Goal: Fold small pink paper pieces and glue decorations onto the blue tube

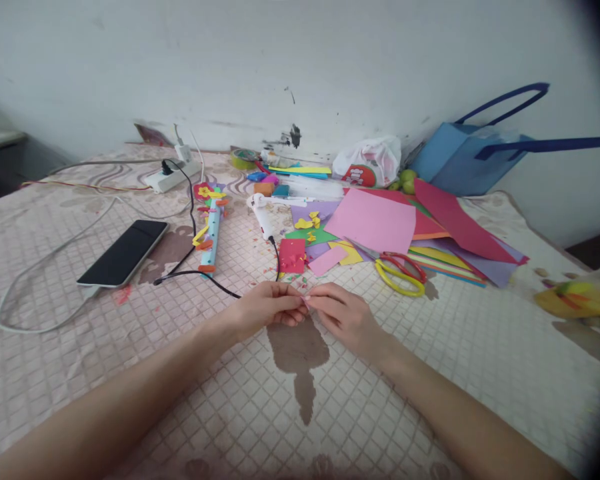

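Note:
My left hand (pixel 275 304) and my right hand (pixel 344 319) meet fingertip to fingertip over the middle of the table. Between them they pinch a tiny pink piece (pixel 305 301), mostly covered by the fingers; its shape is too small to make out. Just beyond the fingers lie a red paper piece (pixel 292 256) with small scraps on it and a pink paper strip (pixel 328 261). A white hot glue gun (pixel 263 219) rests behind my left hand, its black cord running down beside it. Scissors (pixel 401 276) with yellow and red handles lie beyond my right hand.
Coloured sheets, topped by a pink one (pixel 373 219), spread at the back right near a blue bag (pixel 463 160). To the left are a light-blue strip (pixel 211 237) with foam-like decorations, a phone (pixel 125 253) on a cable, and a power strip (pixel 173 176).

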The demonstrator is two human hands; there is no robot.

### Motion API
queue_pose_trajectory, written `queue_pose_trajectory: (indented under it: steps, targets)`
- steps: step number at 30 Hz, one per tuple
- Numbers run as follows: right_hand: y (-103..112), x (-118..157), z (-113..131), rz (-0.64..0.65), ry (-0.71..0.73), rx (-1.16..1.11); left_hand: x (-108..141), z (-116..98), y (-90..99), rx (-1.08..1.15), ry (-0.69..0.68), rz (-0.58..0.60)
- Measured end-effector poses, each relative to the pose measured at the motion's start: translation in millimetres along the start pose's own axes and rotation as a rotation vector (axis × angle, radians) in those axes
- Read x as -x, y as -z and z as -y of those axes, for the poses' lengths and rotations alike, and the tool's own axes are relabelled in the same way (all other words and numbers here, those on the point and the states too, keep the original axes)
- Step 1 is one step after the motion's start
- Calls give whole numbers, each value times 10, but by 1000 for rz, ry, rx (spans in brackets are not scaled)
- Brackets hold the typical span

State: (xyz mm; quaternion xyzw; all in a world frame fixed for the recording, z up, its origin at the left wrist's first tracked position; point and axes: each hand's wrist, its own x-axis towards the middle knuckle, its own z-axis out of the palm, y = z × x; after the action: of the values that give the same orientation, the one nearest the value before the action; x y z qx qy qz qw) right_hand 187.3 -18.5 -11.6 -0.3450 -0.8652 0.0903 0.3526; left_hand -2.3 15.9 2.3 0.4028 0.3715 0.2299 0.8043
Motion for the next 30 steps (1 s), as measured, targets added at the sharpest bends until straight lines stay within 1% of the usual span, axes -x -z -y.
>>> queue_pose_trajectory:
  steps: [5,9,14,19,22,25,27,30]
  targets:
    - [8,2,4,22,-13,-4,7,-8,12,-5,1,6]
    - [-11,-10,20,-5,-29,-29,-6,6,34,1,6,-23]
    - [-25,-32,38,-29,-41,-67,-12,12,45,21,2,-29]
    - [-24,-30,38,-25,-60,-51,-8,16,44,19,-6,-42]
    - [-21,-26,52,-43,-76,-66,-5,11,46,8,0,-31]
    - [-21,-36,89,-115,-175,-147,0,1,40,-9,-29,-4]
    - [-26,-50,118,-153,-304,-250,4,-2,28,-50,-89,-10]
    - [-44,-71,150,-155,-499,-458,7,10,6,-189,-220,-35]
